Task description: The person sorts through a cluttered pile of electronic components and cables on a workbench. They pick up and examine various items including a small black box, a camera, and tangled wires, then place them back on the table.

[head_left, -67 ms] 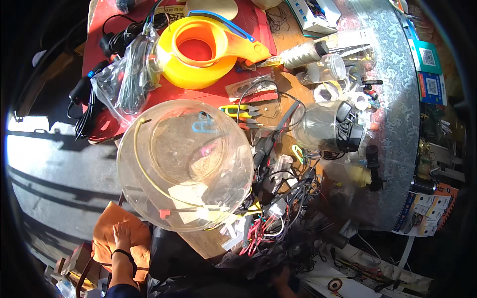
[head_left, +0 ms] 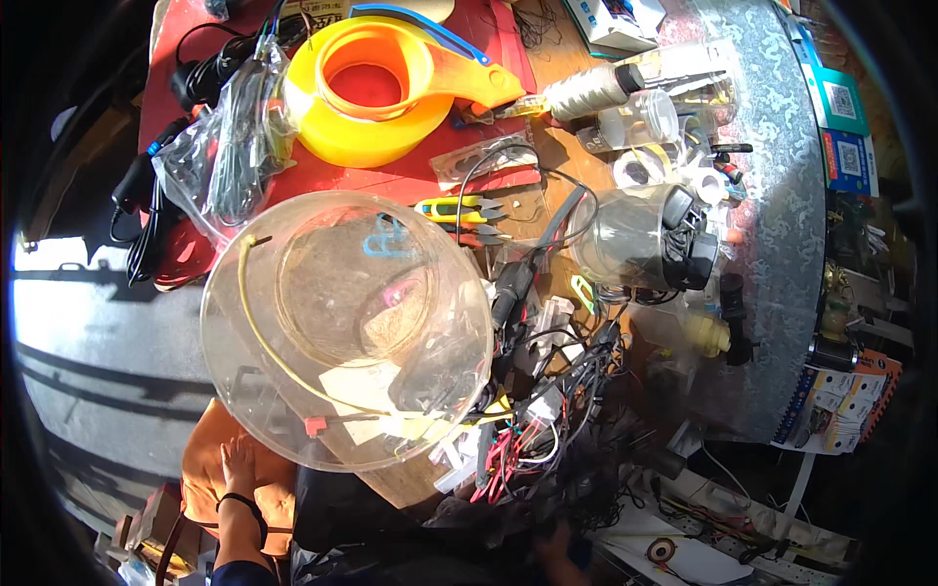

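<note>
My left hand (head_left: pixel 237 467) lies flat, fingers spread, on an orange fabric bag or cushion (head_left: pixel 203 471) at the lower left, with a dark band round the wrist. My right hand (head_left: pixel 555 545) is barely visible in deep shade at the lower edge; its fingers cannot be made out. In front of me a large clear plastic tub (head_left: pixel 234 327) stands at the table's near edge. A yellow cord (head_left: pixel 266 342) with a red connector (head_left: pixel 315 426) runs along it. Right of the tub lies a tangle of black, red and white wires (head_left: pixel 567 410).
Behind the tub sit a yellow-orange tape dispenser (head_left: pixel 469 83), yellow-handled snips (head_left: pixel 445 208) and bagged cables (head_left: pixel 230 161). Further right are a spool of pale thread (head_left: pixel 586 96), a clear jar (head_left: pixel 620 239) and white tape rolls (head_left: pixel 640 168). A grey metal sheet (head_left: pixel 777 244) curves along the right.
The view has shifted slightly, so the tub and tape dispenser appear a little further left. My left hand stays on the orange fabric.
</note>
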`<state>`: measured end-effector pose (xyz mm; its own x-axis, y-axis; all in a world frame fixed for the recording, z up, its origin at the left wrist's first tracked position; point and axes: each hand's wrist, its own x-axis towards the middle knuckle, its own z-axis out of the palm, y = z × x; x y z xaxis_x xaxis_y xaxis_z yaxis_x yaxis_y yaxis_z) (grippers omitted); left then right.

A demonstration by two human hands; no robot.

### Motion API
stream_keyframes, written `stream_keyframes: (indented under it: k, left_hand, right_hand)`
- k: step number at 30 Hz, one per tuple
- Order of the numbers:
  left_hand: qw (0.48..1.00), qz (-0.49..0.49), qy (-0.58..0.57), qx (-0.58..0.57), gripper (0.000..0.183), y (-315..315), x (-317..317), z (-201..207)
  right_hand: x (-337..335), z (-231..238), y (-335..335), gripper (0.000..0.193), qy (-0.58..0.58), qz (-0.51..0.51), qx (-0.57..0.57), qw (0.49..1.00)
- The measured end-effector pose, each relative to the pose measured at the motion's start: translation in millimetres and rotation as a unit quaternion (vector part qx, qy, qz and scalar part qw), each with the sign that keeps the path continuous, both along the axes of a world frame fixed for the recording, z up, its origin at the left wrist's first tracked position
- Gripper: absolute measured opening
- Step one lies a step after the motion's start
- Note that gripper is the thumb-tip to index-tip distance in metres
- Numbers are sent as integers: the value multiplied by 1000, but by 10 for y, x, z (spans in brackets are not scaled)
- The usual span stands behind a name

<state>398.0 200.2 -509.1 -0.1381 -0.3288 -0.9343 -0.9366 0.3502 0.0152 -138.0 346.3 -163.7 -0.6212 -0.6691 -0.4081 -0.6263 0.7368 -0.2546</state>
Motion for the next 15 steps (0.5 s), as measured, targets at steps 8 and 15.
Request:
stream_keyframes:
  k: [8, 15]
  left_hand:
    - [1000, -7, 5, -3, 48, -87, -14, -80]
    - [1000, -25, 6, 4, 48, -245, -3, -93]
  right_hand:
    - [67, -28, -23, 41, -14, -32, 69, 997]
    - [106, -41, 60, 34, 33, 20, 1, 999]
